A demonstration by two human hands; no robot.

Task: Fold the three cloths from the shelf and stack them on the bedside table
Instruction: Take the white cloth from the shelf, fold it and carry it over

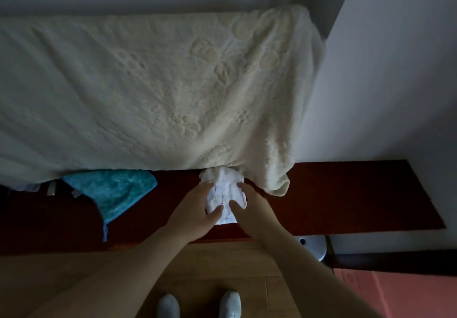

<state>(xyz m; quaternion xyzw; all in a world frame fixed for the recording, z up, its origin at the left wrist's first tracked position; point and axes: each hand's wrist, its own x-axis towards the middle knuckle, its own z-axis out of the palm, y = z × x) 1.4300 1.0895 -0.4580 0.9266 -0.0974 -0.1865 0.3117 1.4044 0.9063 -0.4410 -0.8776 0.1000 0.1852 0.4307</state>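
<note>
A small white cloth (226,200), folded into a narrow bundle, lies on the dark red wooden ledge (346,194) at the bed's edge, its long axis running away from the person toward the cream bedspread (148,90). The left hand (195,210) and right hand (249,208) flank it, fingers mostly straight and resting on its two long sides, neither clearly nearer. Well to the left of the white cloth, a blue cloth (113,191) lies unfolded, hanging over the ledge. White shoes (230,304) stand on wood flooring below.
</note>
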